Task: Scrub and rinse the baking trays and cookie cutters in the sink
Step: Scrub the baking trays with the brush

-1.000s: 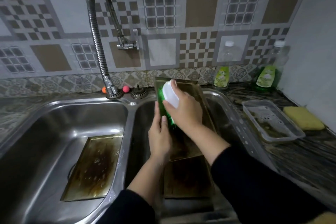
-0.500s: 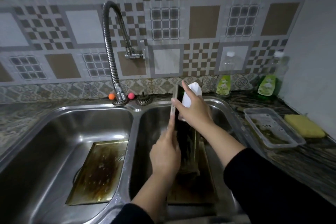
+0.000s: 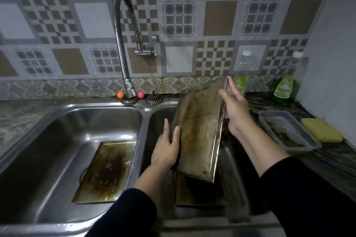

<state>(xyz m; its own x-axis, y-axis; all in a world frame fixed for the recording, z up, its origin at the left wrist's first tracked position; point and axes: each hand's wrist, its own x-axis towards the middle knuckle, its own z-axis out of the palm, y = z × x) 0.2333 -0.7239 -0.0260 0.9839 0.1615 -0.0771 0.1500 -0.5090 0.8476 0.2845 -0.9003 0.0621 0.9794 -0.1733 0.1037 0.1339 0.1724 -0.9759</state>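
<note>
My left hand [image 3: 165,150] grips the greasy baking tray [image 3: 200,129] by its left edge | right hand [image 3: 234,106] pinches the far rim | stiff, likely slippery; hold by rims.

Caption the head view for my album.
Both hands, left and right, tilt a stained tray over the right sink basin.

Lying on the dark marbled counter [image 3: 327,161], right of the double steel sink [image 3: 143,119]: a clear plastic tray [image 3: 289,131], with a yellow sponge [image 3: 320,130] just beside it. Standing against the back wall: two green-labelled bottles [image 3: 240,82] [image 3: 285,86]. Resting flat in the left basin: a stained baking tray [image 3: 106,171].
</note>
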